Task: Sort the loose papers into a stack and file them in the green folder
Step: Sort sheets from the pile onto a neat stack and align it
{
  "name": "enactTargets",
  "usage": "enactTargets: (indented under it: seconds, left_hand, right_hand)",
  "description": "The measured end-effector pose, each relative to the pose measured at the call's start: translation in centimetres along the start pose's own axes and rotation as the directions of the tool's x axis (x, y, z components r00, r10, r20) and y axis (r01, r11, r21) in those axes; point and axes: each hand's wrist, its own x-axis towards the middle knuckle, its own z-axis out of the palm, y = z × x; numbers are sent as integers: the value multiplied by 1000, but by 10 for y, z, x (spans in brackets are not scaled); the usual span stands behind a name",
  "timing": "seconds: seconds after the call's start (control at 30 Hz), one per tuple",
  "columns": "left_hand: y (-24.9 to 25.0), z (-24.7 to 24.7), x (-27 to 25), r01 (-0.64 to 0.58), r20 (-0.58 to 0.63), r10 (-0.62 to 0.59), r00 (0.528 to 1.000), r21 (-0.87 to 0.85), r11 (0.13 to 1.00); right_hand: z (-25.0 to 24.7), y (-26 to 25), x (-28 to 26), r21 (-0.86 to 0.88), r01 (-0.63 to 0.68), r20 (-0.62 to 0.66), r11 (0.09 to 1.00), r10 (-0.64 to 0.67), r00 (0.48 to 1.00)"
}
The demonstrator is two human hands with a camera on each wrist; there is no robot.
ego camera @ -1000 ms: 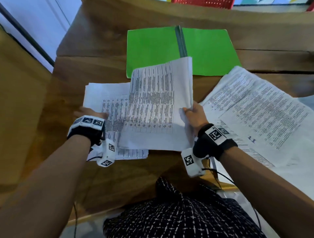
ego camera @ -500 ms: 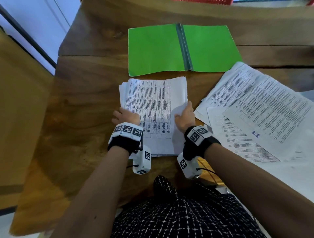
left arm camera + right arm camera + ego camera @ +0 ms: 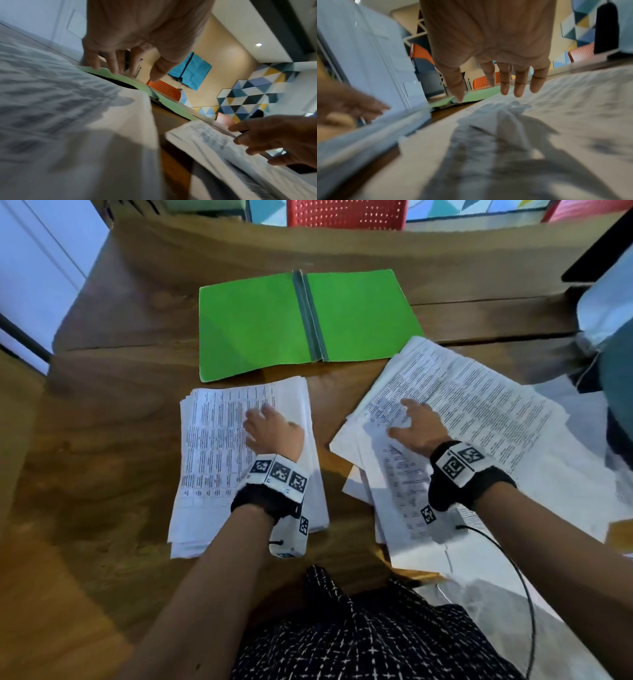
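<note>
left hand [image 3: 270, 429]: fingers relaxed, over paper stack [image 3: 212, 453] on surface [image 3: 102, 440] | right hand [image 3: 416, 426]: fingers spread above loose papers [image 3: 479, 405] | green folder [image 3: 253, 323]: lies unfolded behind the stack

The right hand [image 3: 418, 429] has let go of the stack of papers [image 3: 219, 460] and moved across to the loose papers [image 3: 486, 419] on the right of the bench, where it now hangs over them with fingers spread. The left hand [image 3: 270, 430] has shifted from the stack's left edge onto its top sheet, fingers loose. The sheet raised a second ago now lies flat on the stack.
</note>
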Motion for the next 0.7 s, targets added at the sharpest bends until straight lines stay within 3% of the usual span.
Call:
enactTargets:
  seconds: [0.1,0.2,0.27,0.4,0.5,0.6,0.7]
  left_hand:
    - [33,30,-11,-152,167,154,974,-20,988]
    - [54,58,-27,-106,311,97,946,12,994]
    - [63,73,-39,-52,371,38,928,27,998]
    - [74,96,-52,-84,401,76,913,4,996]
    - [75,102,-55,-91,376,81,923,9,996]
    - [74,98,-52,-40,278,44,960,-21,999]
    - [75,94,-51,-23,162,33,986,-61,998]
  right_hand:
    - [-14,38,-11,-228,-50,98,972,74,992]
    - [-8,68,-19,-305,-19,186,952,79,979]
    - [-3,81,-23,-294,-16,159,956,65,985]
    - [-5,96,-18,-332,-1,63,943,23,998]
    - [-18,105,-8,-298,-24,89,954,53,995]
    - [-35,123,-2,-160,-265,-14,951,266,964]
    - [-48,142,2,35,-551,-64,834,552,831]
